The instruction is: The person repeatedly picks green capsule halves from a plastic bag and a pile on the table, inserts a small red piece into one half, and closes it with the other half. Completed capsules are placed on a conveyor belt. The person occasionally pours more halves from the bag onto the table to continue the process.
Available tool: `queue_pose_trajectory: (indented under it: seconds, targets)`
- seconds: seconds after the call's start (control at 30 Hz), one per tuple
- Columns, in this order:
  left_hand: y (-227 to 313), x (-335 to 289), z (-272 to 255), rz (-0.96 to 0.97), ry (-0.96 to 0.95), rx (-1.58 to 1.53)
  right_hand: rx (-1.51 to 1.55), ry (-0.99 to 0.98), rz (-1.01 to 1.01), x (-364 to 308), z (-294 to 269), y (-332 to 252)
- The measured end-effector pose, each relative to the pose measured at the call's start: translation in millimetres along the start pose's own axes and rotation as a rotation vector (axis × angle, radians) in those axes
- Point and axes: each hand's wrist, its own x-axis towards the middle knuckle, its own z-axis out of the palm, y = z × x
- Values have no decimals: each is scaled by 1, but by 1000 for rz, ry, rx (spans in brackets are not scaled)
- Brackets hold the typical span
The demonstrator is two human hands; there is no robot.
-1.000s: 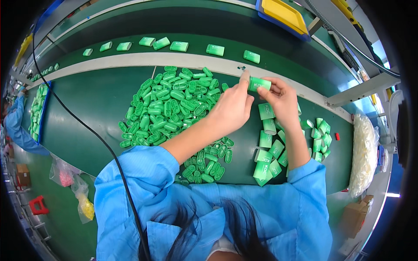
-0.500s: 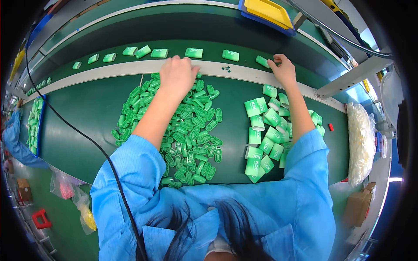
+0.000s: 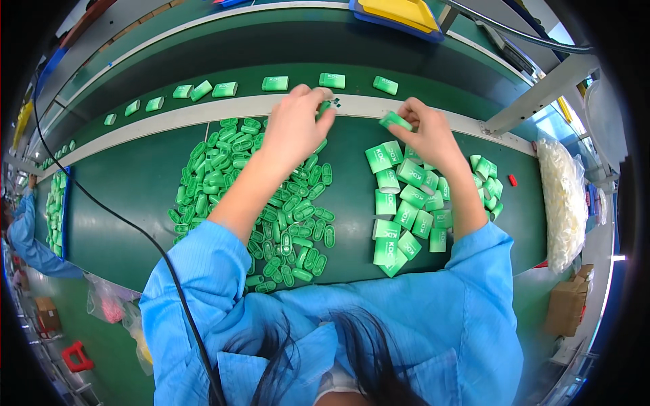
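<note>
My left hand (image 3: 296, 125) is over the pale rail along the back of the table, its thumb and fingers pinched on a small green oval plastic piece (image 3: 325, 107). To its right, my right hand (image 3: 428, 132) grips a green-and-white sleeve (image 3: 394, 120) by one end, just in front of the rail. Below my left forearm spreads a heap of glossy green oval pieces (image 3: 298, 196). Flat green-and-white sleeves (image 3: 412, 172) are piled beside my right forearm, with more sleeves (image 3: 484, 169) on its far side. My arms hide parts of both piles.
Beyond the rail, several green-and-white cases (image 3: 275, 83) lie in a row on the green belt (image 3: 244, 74). A blue-edged tray (image 3: 66, 203) of green pieces stands at far left, near another person's blue sleeve (image 3: 30, 227). A bag of white pieces (image 3: 562, 206) sits at right. A black cable (image 3: 128, 213) crosses the left side.
My right hand has left the case on the belt and come nearer, now holding a sleeve. My left hand has moved right. The cases on the belt have shifted left, and the view has moved slightly.
</note>
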Motion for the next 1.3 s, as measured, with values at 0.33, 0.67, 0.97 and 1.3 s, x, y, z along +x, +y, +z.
queue_pose_trajectory:
  seconds: [0.33, 0.67, 0.97, 1.3]
  targets:
    - [3, -28, -2, -487, -284, -1058, 557, -28, 41, -7, 39, -49]
    - [5, -33, 10, -441, -113, -1046, 970, -143, 164, -4, 51, -34]
    - [11, -34, 7, -455, -146, -1040, 1016, -111, 127, -6, 51, -33]
    - [29, -50, 15, -162, 19, -304, 772, 30, 78, -15, 50, -49]
